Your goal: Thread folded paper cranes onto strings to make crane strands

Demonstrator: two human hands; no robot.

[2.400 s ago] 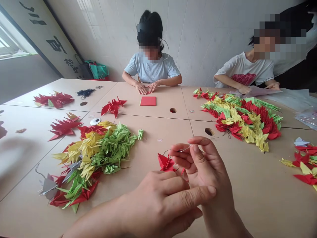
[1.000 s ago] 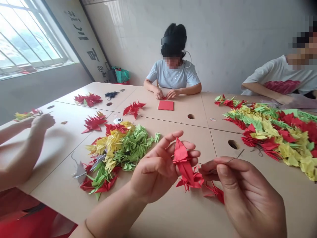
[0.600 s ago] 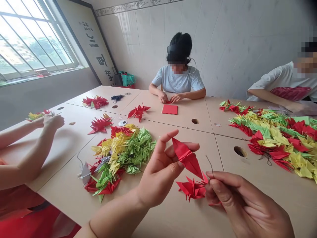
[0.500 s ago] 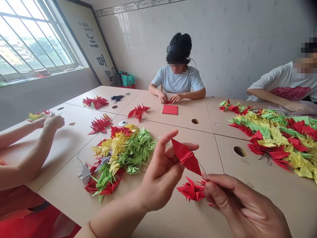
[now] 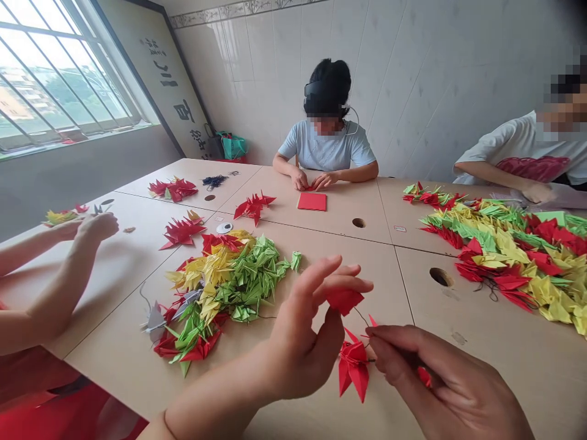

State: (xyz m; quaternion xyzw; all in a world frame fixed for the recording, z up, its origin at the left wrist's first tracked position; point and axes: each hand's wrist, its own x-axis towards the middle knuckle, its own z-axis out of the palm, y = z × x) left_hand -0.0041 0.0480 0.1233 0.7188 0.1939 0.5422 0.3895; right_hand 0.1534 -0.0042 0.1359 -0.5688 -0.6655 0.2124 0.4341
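Note:
My left hand [image 5: 300, 336] pinches a red folded paper crane [image 5: 345, 301] between thumb and fingers, which partly cover it. A thin dark thread [image 5: 361, 315] runs from this crane to my right hand [image 5: 444, 373], whose thumb and forefinger are closed on it. Just below and between my hands is a cluster of red paper cranes [image 5: 354, 366] with pointed tips. A bit of red paper [image 5: 424, 377] shows under my right fingers. To the left of my left hand lies a pile of green, yellow and red paper cranes [image 5: 229, 281].
Long heaps of coloured cranes [image 5: 509, 250] cover the right side of the table [image 5: 316, 238]. Small red clusters [image 5: 254, 208] and a red paper stack [image 5: 312, 201] lie farther back. A person opposite folds red paper; another person's arms [image 5: 59, 287] reach in from the left, holding scissors.
The red crane in my left hand has tipped and now sits lower behind my fingers. The red cluster below has swung round. My right hand has shifted slightly left; the view moved a little.

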